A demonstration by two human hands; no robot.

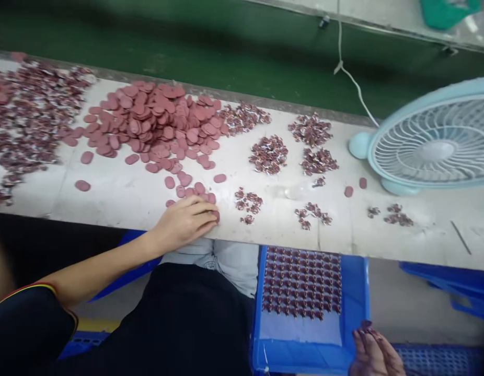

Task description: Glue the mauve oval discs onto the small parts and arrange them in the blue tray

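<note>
**Pink discs half sorted, blue tray partly filled**

Pink discs lie heaped on the white bench at about 11 o'clock from my left hand; a few loose ones trail down toward the near edge, and my left hand rests flat on the bench there, fingers close together and laid over one or two discs at the edge; I cannot tell whether they actually pinch one. At far left, around 9 o'clock, a wide scatter of small dark printed pieces covers the bench; I judge that stock untouched. Moving right, small clusters of the same printed pieces sit in separate heaps at 1 to 2 o'clock from the left hand, with thinner groups nearer the edge.

Below the bench, at 4 o'clock, the blue tray holds neat rows of printed pieces filling its upper part; the lower strip is bare, so I judge the tray well along but not full, with much stock left on the bench. My right hand sits at the tray's near right corner, fingers loosely curled around something small and dark; what exactly, I cannot tell.

At far right, 2 o'clock, a pale blue fan stands on the bench, its cord running up and back; another blue crate sits below it; neither blocks the hands.
</note>
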